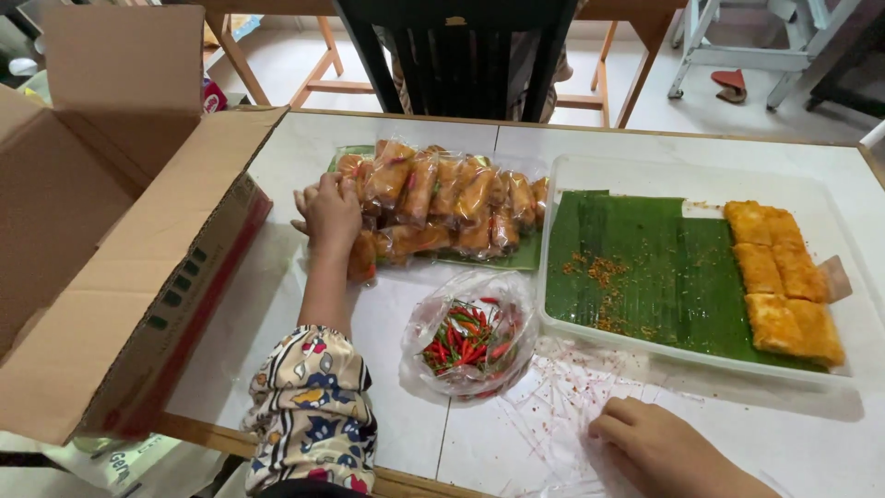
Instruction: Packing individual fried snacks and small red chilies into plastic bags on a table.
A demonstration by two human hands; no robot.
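Pale tiled floor (636, 88) up top, a black slatted chair (458, 57) pulled against the white tabletop (304, 341) with its wood edge. Wooden trestle legs (318, 69) behind, white metal frame (737, 55) at right.

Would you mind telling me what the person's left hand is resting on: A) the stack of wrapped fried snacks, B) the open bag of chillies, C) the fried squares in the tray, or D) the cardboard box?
A: the left hand lies on the end of the stack of wrapped fried snacks, well apart from the bag of chillies and the tray.
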